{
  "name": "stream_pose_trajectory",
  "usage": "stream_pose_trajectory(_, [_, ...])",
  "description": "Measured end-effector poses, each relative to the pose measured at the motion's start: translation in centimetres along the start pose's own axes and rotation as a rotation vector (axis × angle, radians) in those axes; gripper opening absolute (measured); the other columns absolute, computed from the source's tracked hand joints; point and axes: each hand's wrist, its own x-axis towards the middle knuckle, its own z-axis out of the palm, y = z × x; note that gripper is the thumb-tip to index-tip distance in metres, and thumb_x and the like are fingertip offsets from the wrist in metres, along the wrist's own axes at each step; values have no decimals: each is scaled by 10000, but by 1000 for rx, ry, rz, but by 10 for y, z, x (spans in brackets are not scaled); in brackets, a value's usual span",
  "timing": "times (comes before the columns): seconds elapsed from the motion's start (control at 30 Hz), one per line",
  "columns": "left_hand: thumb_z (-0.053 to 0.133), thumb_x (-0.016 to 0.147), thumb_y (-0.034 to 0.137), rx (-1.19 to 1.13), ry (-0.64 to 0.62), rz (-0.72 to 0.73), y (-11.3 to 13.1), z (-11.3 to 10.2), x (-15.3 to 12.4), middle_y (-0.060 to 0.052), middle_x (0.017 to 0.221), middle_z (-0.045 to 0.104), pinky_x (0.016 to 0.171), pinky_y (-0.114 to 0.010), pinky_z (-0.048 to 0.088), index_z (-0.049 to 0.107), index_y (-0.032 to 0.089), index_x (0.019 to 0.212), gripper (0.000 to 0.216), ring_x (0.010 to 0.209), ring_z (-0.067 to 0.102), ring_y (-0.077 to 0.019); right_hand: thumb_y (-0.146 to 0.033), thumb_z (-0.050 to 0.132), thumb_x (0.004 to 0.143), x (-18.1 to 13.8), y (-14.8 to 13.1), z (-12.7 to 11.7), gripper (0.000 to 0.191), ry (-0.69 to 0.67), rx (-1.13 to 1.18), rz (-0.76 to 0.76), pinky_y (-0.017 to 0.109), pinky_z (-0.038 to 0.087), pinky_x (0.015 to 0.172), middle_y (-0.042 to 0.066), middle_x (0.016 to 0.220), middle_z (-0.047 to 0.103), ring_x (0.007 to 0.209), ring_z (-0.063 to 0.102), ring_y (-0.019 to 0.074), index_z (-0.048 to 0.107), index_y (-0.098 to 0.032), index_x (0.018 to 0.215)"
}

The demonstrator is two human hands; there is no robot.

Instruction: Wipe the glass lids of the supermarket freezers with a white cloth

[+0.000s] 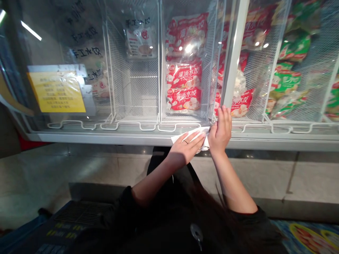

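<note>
My left hand (184,150) lies across a white cloth (178,137) on the freezer's front rim (127,138). Its fingers stretch over the cloth, pressing it down, and a thin ring shows on one finger. The thumb is hidden. The cloth bunches up toward the right. Beside it, my right hand (220,132) rests with straight fingers against the foot of the upright door frame (230,81). The cloth's right end touches the heel of this hand. Both hands are outside the sliding glass lid.
Under the glass, wire baskets (135,88) hold red dumpling bags (185,76), green bags (287,79) and a white bag (142,40). A yellow notice (57,92) sits at the left, near a curved handle (13,97). Tiled floor (265,173) shows below.
</note>
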Motion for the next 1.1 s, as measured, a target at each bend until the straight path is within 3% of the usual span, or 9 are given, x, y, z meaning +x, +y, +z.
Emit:
stream_pose_trajectory(0.17, [422,1113,224,90,128,-241,-16,14,-44,55,1711,355,1328,-380,374,313,380,1720,636,1608,348,-178,-227,339,1087,-6,-11,-5,645,-135,-16,-117,632,327,1330,127,1754,389,1678,239,310,301,-225,1730])
stream_pose_trajectory(0.33, [462,1106,250,262,283,-599,-21,13,-69,-42,1687,416,1369,-467,234,417,254,1685,581,1596,413,-268,-208,405,1088,-23,-47,10,636,-230,54,-257,600,335,1327,129,1724,450,1663,287,294,317,-203,1718])
stream_pose_trajectory(0.5, [411,1111,268,273,235,-389,16,27,-23,43,1754,233,1325,-374,314,416,195,1684,577,1665,238,-171,-203,311,1104,-21,-57,20,640,-164,157,-142,581,327,1340,107,1771,364,1678,237,317,281,-216,1743])
stream_pose_trajectory(0.6, [405,1129,289,236,182,-341,15,26,-29,69,1746,279,1272,-364,386,385,259,1697,570,1648,291,-159,-169,265,1091,-16,-50,17,680,-152,139,-105,599,327,1339,57,1785,332,1686,212,303,215,-280,1760])
stream_pose_trajectory(0.7, [474,1122,315,201,161,-434,-11,12,-66,46,1697,425,1255,-377,394,401,360,1683,568,1589,435,-213,-82,257,1047,-16,-47,16,720,-182,131,-197,597,333,1342,81,1765,377,1679,244,276,249,-237,1751])
stream_pose_trajectory(0.77, [453,1124,305,230,199,-575,-32,2,-85,4,1695,437,1282,-415,357,416,318,1681,559,1589,438,-251,-43,264,1015,-19,-49,17,748,-187,122,-255,584,345,1342,91,1756,397,1673,264,257,261,-210,1744])
stream_pose_trajectory(0.9, [435,1114,310,256,276,-802,-52,-12,-66,-46,1755,307,1319,-471,304,315,232,1722,624,1645,324,-298,-32,288,983,-25,-51,22,826,-159,74,-232,599,379,1324,69,1757,397,1666,280,265,175,-271,1766])
stream_pose_trajectory(1.0, [472,1102,339,241,243,-701,-46,-12,-32,-26,1760,275,1330,-474,297,285,230,1728,663,1662,272,-297,-14,278,976,-26,-49,26,868,-80,72,-254,636,395,1304,74,1764,381,1670,261,281,93,-304,1773])
stream_pose_trajectory(1.1, [444,1120,363,240,145,-461,-46,-14,-33,39,1735,334,1323,-417,328,331,302,1711,605,1641,328,-244,2,295,965,-24,-46,28,886,-35,68,-298,651,402,1292,94,1759,388,1670,263,294,77,-287,1773])
